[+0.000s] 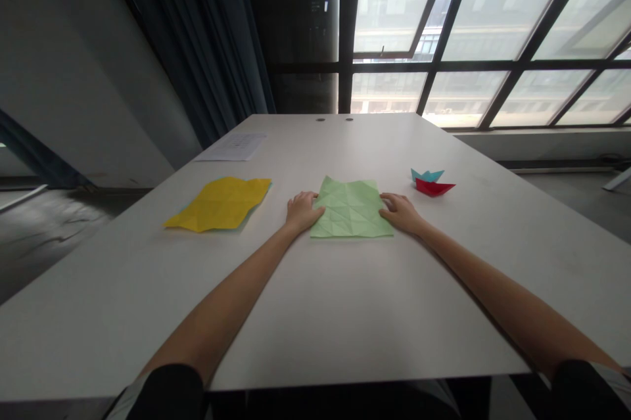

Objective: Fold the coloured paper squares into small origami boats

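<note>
A creased sheet of green paper lies unfolded at the center of the frame, where we see the left hand and the right hand at opposite edges, each thumb spread from its fingers. At left we find yellow paper; at right, a red boat before a blue boat, all on a white table. Windows fill the upper right.

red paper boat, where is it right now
In the head view, the red paper boat sits on the right of the white table, in front of the blue boat, beyond the right hand.
</note>
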The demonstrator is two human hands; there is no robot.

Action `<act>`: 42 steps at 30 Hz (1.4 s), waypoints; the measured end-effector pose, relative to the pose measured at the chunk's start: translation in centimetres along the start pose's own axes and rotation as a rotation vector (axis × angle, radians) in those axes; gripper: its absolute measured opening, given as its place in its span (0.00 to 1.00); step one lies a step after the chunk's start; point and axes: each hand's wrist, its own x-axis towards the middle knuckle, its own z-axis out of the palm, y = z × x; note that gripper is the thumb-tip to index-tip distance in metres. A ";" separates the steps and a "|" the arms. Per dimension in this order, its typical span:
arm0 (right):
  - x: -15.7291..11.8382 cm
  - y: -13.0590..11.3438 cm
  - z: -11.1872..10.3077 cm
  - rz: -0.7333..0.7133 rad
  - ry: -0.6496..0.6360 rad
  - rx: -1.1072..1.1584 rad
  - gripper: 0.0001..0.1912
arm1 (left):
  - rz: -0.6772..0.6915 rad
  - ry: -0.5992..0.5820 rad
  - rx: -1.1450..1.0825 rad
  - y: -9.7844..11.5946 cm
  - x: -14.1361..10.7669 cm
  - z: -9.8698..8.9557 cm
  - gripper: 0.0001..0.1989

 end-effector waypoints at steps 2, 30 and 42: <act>0.0 0.2 0.1 0.014 0.027 0.095 0.23 | 0.002 0.022 -0.054 -0.2 0.0 -0.2 0.20; -0.1 0.2 -0.7 -0.121 -0.011 0.345 0.17 | 0.002 -0.009 -0.309 -1.6 0.6 0.3 0.14; -0.1 -0.9 -1.5 -0.172 -0.046 0.083 0.16 | 0.021 -0.009 0.024 1.2 -0.2 -0.7 0.14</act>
